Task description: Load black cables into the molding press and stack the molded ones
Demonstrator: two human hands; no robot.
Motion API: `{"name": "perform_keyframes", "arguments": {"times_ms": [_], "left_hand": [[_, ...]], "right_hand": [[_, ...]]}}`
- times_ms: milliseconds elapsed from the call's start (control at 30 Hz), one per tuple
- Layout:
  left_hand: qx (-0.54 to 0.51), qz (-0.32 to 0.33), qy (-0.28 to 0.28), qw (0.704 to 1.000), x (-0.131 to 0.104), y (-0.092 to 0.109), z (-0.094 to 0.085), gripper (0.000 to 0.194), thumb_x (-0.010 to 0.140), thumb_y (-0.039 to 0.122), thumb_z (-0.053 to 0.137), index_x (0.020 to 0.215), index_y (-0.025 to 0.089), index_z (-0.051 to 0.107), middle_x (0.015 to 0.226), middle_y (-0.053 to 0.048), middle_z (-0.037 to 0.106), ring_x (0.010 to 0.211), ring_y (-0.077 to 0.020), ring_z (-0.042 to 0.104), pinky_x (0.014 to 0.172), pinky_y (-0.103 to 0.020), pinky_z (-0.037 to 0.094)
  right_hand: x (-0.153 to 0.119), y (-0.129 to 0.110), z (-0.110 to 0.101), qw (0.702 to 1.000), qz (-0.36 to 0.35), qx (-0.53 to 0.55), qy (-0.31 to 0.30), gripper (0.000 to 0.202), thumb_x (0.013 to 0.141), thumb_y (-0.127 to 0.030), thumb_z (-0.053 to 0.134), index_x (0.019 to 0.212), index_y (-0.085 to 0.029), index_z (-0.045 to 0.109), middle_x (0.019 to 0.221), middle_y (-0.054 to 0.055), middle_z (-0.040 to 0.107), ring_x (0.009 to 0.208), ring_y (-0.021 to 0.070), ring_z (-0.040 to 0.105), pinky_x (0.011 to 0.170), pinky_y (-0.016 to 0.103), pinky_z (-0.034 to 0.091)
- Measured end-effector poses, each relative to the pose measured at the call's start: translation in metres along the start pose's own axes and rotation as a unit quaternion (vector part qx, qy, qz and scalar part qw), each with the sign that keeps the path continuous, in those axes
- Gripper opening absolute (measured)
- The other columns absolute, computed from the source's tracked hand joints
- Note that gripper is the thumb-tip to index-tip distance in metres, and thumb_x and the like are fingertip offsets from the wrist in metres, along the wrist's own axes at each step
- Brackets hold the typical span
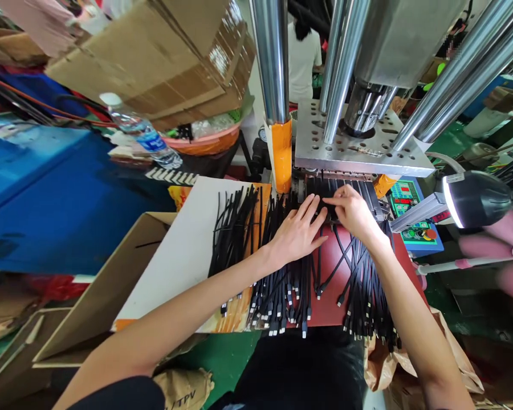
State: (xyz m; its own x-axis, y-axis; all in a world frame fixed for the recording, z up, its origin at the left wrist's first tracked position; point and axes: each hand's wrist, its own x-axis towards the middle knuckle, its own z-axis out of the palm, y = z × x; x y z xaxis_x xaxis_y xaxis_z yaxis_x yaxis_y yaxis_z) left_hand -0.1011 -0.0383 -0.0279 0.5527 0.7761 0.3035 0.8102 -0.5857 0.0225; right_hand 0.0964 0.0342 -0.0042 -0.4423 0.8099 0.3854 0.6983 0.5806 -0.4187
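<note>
So both hands are at the black mold point(333, 185); left hand point(297, 230) has its fingers spread flat. Right hand point(353, 212) points a finger there; can't tell if it's pinching anything.

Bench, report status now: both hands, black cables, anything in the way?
Left hand spread at black fixture; right hand there, index finger extended. Black cables in front, some crossing. Steel plate overhead, possibly limiting access.
</note>
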Motion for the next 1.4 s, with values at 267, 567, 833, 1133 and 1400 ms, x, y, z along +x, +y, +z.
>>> {"name": "perform_keyframes", "arguments": {"times_ms": [267,567,833,1133,1400], "left_hand": [[-0.036,-0.051,-0.054,0.997,0.039,-0.023,-0.020,0.065,0.111,0.047,0.045,0.161,0.006,0.042,0.172,-0.023,0.038,0.164,-0.0336,0.030,0.125,-0.055,0.044],[-0.016,-0.078,-0.019,0.997,0.101,-0.069,0.002,0.047,0.109,0.029,0.042,0.144,0.002,0.058,0.146,-0.029,0.064,0.138,-0.0391,0.061,0.118,-0.056,0.044],[-0.050,-0.121,0.073,0.989,0.047,-0.047,-0.010,0.031,0.110,0.024,0.042,0.128,0.010,0.064,0.133,-0.019,0.070,0.127,-0.0299,0.065,0.109,-0.042,0.052],[-0.153,-0.163,-0.138,0.965,-0.074,0.024,-0.007,0.031,0.101,0.021,0.062,0.070,0.019,0.062,0.078,-0.005,0.067,0.080,-0.0233,0.066,0.081,-0.037,0.051],[-0.626,-0.325,-0.196,0.681,-0.065,0.037,-0.023,0.024,0.085,0.037,0.075,0.097,0.016,0.069,0.079,-0.002,0.073,0.061,-0.0124,0.059,0.058,-0.025,0.046]], "right_hand": [[0.022,-0.013,0.006,0.973,0.068,-0.205,-0.077,0.053,0.106,-0.015,0.042,0.153,-0.026,0.065,0.122,0.018,0.065,0.107,0.0306,0.062,0.089,0.040,0.051],[0.083,0.006,0.018,0.965,0.106,-0.215,-0.107,0.051,0.105,-0.015,0.034,0.143,-0.016,0.067,0.133,0.023,0.071,0.120,0.0362,0.066,0.096,0.044,0.052],[0.009,-0.011,-0.018,0.989,0.063,-0.131,-0.024,0.053,0.100,-0.012,0.041,0.151,-0.011,0.057,0.139,0.021,0.066,0.125,0.0293,0.063,0.105,0.040,0.050],[-0.204,-0.056,0.013,0.931,0.304,-0.198,-0.042,0.031,0.106,-0.045,0.050,0.102,-0.017,0.061,0.099,0.018,0.063,0.089,0.0330,0.061,0.069,0.040,0.044],[-0.200,-0.037,-0.001,0.924,0.382,0.013,0.029,0.033,0.102,-0.044,0.054,0.080,-0.022,0.063,0.081,0.004,0.063,0.072,0.0204,0.057,0.070,0.033,0.040]]}}
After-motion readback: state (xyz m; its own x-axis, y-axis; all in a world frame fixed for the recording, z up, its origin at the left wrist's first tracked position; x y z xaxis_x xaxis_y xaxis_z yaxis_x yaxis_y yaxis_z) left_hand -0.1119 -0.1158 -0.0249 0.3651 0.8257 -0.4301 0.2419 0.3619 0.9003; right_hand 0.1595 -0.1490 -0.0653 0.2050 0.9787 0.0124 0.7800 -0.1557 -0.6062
